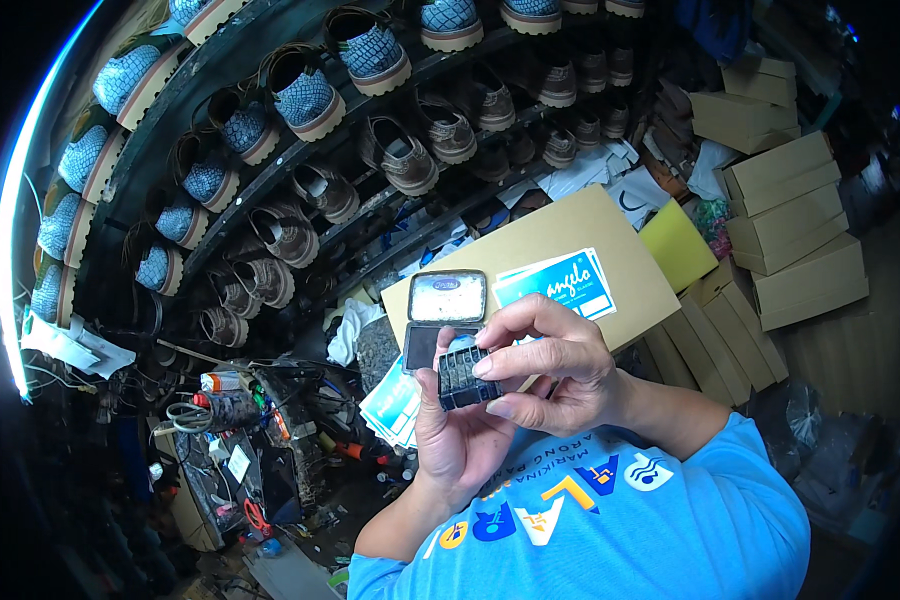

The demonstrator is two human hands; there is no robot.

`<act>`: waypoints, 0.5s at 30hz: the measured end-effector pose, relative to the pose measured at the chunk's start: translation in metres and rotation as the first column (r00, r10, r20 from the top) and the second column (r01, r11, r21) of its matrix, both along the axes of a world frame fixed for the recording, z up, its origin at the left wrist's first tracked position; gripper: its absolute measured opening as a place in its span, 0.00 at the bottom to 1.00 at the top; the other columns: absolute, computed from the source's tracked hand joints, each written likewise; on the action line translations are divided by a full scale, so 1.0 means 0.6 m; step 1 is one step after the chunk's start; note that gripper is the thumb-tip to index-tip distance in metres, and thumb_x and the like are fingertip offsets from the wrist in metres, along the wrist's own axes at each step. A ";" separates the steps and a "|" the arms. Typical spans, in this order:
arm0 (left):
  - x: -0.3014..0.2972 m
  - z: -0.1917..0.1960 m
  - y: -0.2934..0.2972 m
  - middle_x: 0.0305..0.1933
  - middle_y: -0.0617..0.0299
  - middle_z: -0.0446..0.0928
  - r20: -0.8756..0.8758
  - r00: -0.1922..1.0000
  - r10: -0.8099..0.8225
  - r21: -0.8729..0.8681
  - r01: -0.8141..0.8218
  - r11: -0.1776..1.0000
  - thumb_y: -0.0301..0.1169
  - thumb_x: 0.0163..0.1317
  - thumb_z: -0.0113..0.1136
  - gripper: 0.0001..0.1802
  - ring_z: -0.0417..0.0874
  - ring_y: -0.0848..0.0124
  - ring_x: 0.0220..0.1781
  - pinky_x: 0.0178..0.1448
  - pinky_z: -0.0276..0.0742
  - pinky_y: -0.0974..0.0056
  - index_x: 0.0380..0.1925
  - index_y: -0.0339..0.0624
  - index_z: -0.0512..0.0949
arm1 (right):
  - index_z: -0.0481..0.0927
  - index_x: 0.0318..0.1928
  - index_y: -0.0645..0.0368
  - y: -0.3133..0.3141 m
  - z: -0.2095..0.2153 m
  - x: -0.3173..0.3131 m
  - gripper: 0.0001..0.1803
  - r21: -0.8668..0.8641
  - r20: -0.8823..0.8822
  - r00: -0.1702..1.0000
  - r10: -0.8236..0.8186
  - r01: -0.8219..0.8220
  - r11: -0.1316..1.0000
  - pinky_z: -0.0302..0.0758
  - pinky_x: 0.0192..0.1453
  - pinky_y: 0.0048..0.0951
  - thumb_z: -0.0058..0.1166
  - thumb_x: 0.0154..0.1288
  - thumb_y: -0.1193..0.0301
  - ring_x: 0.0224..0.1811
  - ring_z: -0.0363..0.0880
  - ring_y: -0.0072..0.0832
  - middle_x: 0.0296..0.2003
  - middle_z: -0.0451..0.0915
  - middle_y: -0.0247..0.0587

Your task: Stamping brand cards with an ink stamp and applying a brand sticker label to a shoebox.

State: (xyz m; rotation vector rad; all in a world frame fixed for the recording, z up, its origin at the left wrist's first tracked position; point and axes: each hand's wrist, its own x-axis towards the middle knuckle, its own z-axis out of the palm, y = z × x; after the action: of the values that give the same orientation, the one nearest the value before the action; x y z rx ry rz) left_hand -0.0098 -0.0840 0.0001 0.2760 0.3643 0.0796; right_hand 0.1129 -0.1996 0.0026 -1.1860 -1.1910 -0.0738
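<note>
My left hand point(450, 435) cradles a small black band stamp point(463, 377) from below, thumb up along its left side. My right hand point(550, 365) pinches the same stamp from the right, fingertips on its front bands. Both hands hold it just above my blue printed shirt point(610, 520). Directly behind the stamp, an open ink-pad tin point(442, 310) rests on a flat tan cardboard box point(590, 225), its silver lid tipped up and its dark pad facing me. A blue-and-white printed label point(560, 282) lies on the box to the right of the tin.
Curved dark shelves point(270, 160) hold several rows of blue woven and brown shoes. Stacked tan shoe boxes point(790, 230) stand at the right, beside a yellow sheet point(675, 245). A pile of cards point(395, 405) lies left of my hands. Tools, a phone point(278, 482) and clutter fill the lower left.
</note>
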 end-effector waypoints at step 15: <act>0.030 0.026 0.145 0.57 0.47 0.75 0.322 0.946 -0.028 0.939 -0.323 -0.116 0.17 0.57 0.67 0.39 0.82 0.64 0.53 0.59 0.78 0.61 0.68 0.41 0.61 | 0.72 0.62 0.61 -0.104 -0.011 0.152 0.45 -0.936 0.204 0.963 -0.175 0.244 0.253 0.65 0.70 0.39 0.77 0.41 0.61 0.64 0.66 0.43 0.56 0.70 0.49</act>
State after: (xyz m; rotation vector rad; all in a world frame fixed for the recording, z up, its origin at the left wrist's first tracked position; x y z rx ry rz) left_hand 0.0080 0.0028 0.0156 1.8513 -0.0266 0.6747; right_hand 0.2040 -0.2621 -0.0039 -2.4739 -1.0851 0.5195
